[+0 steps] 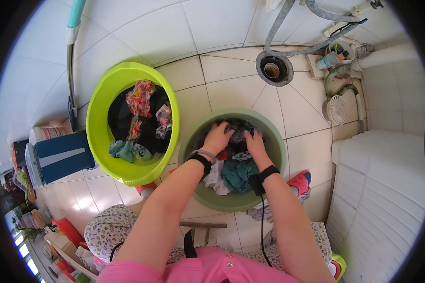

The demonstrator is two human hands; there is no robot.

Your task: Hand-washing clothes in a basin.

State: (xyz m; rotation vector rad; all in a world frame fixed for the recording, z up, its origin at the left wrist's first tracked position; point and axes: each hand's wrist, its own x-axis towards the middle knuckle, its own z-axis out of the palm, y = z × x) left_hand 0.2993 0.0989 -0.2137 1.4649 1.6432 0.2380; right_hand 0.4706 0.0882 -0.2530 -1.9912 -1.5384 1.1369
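In front of me a sage-green plastic basin (pixel 280 152) stands on the tiled floor with wet clothes in it. My left hand (pixel 216 137) and my right hand (pixel 256 145) reach into its far half, fingers curled into a dark grey speckled garment (pixel 237 136) between them. Parts of the fingertips are hidden by cloth. Nearer to me lie a teal garment (pixel 239 174) and a white cloth (pixel 217 181). A black-and-white checked cloth (pixel 241 155) shows just below my hands.
A lime-green tub (pixel 95 113) at left holds dark, floral and pale green clothes in water. Beyond the basin is a floor drain (pixel 271 70) with a grey hose (pixel 278 26). A white ribbed panel (pixel 372 191) stands at right. A black cable (pixel 263 226) hangs by my right arm.
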